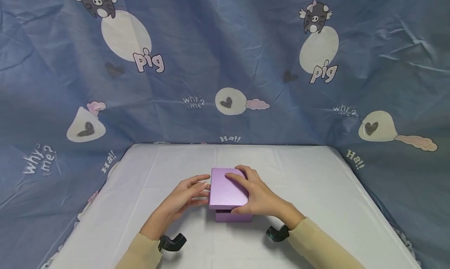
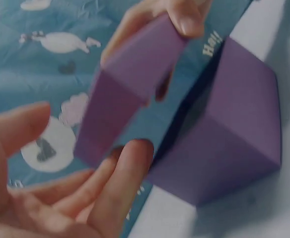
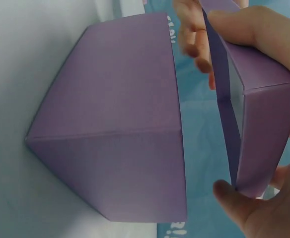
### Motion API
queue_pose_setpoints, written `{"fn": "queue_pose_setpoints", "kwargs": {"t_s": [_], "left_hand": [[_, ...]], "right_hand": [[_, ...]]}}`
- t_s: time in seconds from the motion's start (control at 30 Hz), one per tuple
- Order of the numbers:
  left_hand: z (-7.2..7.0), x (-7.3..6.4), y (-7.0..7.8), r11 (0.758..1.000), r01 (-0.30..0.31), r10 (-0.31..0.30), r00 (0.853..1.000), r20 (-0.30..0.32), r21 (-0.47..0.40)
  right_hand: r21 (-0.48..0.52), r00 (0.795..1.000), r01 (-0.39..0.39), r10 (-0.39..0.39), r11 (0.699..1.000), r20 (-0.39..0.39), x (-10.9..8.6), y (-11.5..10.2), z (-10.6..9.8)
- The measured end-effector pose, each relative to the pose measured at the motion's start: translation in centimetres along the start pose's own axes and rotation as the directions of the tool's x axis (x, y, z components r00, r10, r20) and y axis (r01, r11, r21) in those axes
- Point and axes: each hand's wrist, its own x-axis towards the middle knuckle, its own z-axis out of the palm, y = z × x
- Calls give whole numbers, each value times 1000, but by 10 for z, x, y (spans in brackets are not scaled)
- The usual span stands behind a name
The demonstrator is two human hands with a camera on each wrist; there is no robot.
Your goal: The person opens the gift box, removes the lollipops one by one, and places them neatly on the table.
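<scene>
A purple box lid (image 1: 228, 193) is raised above its purple box base (image 1: 234, 217) in the head view. My right hand (image 1: 261, 196) grips the lid, fingers spread over its top and far edge and the thumb at the near edge. Beside the lid's left edge is my left hand (image 1: 186, 195), its fingers extended and slightly bent; whether they touch the lid I cannot tell. The left wrist view shows a gap between the tilted lid (image 2: 145, 59) and the base (image 2: 244, 119). From the right wrist, part of the lid's hollow underside shows. The base's inside is mostly hidden.
Both hands work over a white-covered table (image 1: 175, 163). Behind it hangs a blue printed cloth (image 1: 197, 38), which also shows along both sides. A black device is strapped at each wrist, the left one (image 1: 172, 243) just over the table.
</scene>
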Motion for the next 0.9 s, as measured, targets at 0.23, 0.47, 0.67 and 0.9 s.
{"fn": "queue_pose_setpoints", "kwargs": {"t_s": [0.23, 0.47, 0.67, 0.9], "left_hand": [[8, -6, 7, 996, 45, -37, 994, -99, 81], [8, -15, 7, 997, 37, -28, 990, -135, 69], [6, -21, 9, 998, 26, -11, 974, -228, 63], [-1, -29, 12, 997, 17, 9, 945, -328, 77]], "right_hand": [[-12, 999, 37, -37, 999, 12, 2, -6, 5], [67, 999, 44, -44, 997, -3, 6, -15, 9], [263, 996, -86, 91, 961, -6, 7, -25, 14], [505, 968, -197, 248, 840, -35, 10, -32, 14]]}}
